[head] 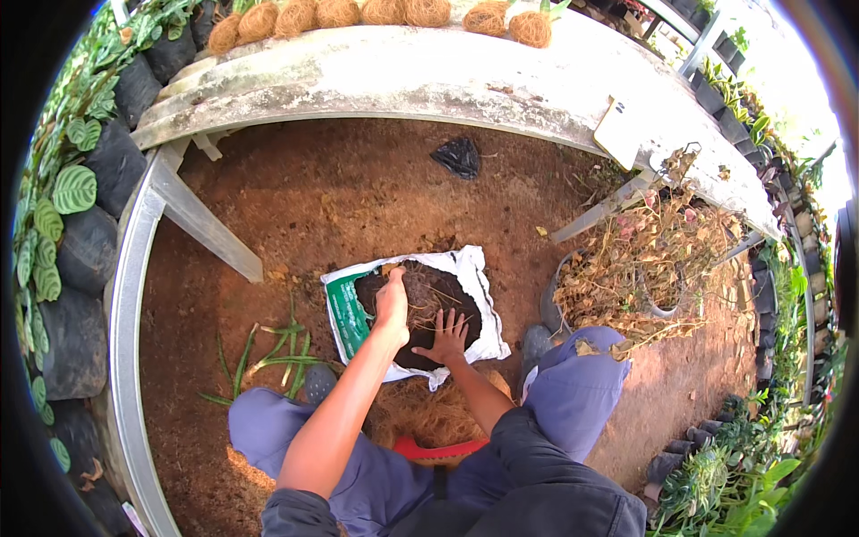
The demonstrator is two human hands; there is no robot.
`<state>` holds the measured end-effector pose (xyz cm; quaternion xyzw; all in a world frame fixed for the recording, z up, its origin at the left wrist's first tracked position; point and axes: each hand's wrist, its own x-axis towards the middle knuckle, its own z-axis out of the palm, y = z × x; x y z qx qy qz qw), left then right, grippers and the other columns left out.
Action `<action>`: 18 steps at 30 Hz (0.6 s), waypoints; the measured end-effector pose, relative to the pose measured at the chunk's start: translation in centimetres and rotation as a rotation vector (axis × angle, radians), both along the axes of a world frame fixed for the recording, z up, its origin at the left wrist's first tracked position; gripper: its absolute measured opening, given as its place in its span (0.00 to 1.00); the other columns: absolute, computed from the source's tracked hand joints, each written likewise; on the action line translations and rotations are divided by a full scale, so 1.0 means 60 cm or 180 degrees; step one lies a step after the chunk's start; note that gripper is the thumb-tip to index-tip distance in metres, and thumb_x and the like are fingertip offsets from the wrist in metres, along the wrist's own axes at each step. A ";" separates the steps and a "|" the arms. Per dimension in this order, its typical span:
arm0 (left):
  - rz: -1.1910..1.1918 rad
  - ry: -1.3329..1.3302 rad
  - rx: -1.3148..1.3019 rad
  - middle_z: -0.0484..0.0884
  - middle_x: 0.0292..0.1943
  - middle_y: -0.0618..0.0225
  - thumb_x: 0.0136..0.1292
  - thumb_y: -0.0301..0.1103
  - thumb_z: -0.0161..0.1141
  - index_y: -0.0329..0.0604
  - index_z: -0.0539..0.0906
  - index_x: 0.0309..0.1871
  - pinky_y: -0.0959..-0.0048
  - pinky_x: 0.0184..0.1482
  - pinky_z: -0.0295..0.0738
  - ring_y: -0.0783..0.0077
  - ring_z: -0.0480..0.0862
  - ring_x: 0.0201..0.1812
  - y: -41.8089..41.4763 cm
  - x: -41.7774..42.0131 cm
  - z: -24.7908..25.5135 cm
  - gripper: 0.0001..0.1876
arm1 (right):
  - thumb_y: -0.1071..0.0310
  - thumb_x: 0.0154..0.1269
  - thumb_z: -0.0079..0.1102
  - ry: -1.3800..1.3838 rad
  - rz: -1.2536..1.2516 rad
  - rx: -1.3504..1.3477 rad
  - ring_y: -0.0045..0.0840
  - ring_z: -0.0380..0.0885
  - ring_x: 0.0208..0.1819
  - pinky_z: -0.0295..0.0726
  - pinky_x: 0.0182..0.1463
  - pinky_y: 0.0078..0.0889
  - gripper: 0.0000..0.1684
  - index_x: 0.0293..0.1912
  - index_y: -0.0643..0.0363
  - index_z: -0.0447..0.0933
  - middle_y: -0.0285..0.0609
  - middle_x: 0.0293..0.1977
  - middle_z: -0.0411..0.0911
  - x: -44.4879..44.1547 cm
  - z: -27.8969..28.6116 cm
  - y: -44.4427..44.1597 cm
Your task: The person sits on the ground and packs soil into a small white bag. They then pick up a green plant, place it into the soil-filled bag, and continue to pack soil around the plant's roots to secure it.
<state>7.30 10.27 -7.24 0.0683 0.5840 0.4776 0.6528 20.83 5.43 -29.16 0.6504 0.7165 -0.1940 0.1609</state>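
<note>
A white and green plastic sack (484,295) lies cut open on the ground between my feet, with dark soil (421,352) inside. My left hand (392,302) is at the sack's left part, beside a clump of dry roots and soil (421,288); whether its fingers grip the clump cannot be made out. My right hand (448,337) rests palm down on the soil with its fingers spread. Below the sack, brown coconut fibre (429,409) lies by a red object (439,450) between my legs. Cut green leaves (288,359) lie on the ground to the left.
A weathered table (376,74) stands ahead, with several fibre-wrapped balls (384,11) along its far side and a phone-like object (621,133) at its edge. A pot of dried plants (637,275) stands right. Black plastic (458,158) lies under the table; potted plants (84,248) line the left.
</note>
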 end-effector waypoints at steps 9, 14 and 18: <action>-0.0017 0.0036 -0.0003 0.82 0.41 0.63 0.64 0.53 0.54 0.35 0.80 0.47 0.59 0.56 0.67 0.70 0.77 0.45 0.006 0.008 -0.007 0.26 | 0.16 0.49 0.50 -0.0007 0.0074 0.0327 0.51 0.48 0.75 0.56 0.73 0.52 0.75 0.76 0.64 0.37 0.61 0.74 0.47 -0.013 -0.028 -0.005; 0.0019 0.0117 -0.0064 0.82 0.43 0.61 0.63 0.56 0.55 0.34 0.79 0.49 0.56 0.57 0.67 0.68 0.77 0.46 0.010 0.012 -0.014 0.29 | 0.16 0.51 0.49 0.0409 -0.0218 0.0185 0.52 0.48 0.74 0.56 0.72 0.53 0.74 0.75 0.67 0.38 0.63 0.73 0.45 -0.024 -0.039 -0.014; 0.0057 0.0204 -0.0018 0.83 0.38 0.64 0.64 0.53 0.55 0.35 0.80 0.43 0.63 0.49 0.71 0.70 0.79 0.39 0.011 0.012 -0.020 0.25 | 0.20 0.53 0.53 0.0186 -0.0125 0.0201 0.50 0.52 0.72 0.57 0.71 0.52 0.72 0.75 0.68 0.40 0.64 0.73 0.47 -0.037 -0.012 -0.027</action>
